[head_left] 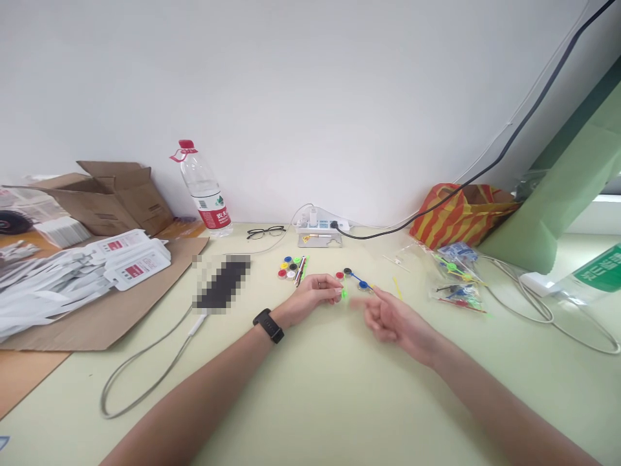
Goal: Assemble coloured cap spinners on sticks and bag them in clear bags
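Pinched between the thumb and fingers of my left hand [323,289] is a small bright green plastic piece [344,294]. A black watch [268,325] is on that wrist. My right hand [395,320] is just to the right, its lower fingers curled and one extended digit smeared by motion. Its upper fingertip is close to the end of a blue stick [358,278]; whether it touches cannot be made out. Near the stick lie a red disc [339,276], a black disc [347,272] and a blue disc [363,285].
Several coloured discs [290,274] and thin sticks [301,269] lie left of centre. Bagged plastic parts [458,278] are at right, by a striped bag [460,210]. Behind are a power strip [320,225], glasses [266,232] and a water bottle [206,194]. A cable [145,356] loops at left.
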`<state>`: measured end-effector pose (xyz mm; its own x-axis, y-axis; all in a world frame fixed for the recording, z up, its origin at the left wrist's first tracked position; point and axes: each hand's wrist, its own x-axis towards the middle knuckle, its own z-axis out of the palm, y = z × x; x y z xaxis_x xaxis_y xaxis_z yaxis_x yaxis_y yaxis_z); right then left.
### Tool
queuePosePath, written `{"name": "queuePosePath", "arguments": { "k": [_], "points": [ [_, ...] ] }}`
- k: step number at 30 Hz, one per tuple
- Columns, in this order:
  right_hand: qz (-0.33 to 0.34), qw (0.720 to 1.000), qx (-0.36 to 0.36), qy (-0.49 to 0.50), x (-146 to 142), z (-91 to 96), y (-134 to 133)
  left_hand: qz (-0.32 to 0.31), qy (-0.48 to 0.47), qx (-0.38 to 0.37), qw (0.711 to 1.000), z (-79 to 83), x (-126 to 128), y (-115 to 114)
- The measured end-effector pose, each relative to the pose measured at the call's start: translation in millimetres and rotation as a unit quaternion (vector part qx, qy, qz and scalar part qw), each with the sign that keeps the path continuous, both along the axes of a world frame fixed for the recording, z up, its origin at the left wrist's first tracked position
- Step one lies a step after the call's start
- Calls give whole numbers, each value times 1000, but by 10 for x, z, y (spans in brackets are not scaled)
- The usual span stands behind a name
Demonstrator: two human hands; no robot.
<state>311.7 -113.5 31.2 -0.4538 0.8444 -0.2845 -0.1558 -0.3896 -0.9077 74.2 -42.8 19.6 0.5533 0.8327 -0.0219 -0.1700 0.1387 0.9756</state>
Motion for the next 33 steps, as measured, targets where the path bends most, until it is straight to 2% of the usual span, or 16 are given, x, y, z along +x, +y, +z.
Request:
{"name": "queuePosePath", "arguments": {
  "k": [2,4,12,23,33],
  "points": [
    [116,992,-3,52,49,47,-5,0,-1,-3,1000,0,4,4],
    [140,986,20,84,76,83,-2,-2,-1,-6,1000,1,5,6],
    [38,999,23,-7,-10,95,15,-15,11,0,1000,34,-4,-6],
    [32,999,38,-21,-10,62,17,-17,12,-8,1000,29,-2,-4],
    [-105,985,129,-48,32,104,20,-23,13,-6,1000,43,3,-11]
  ]
}}
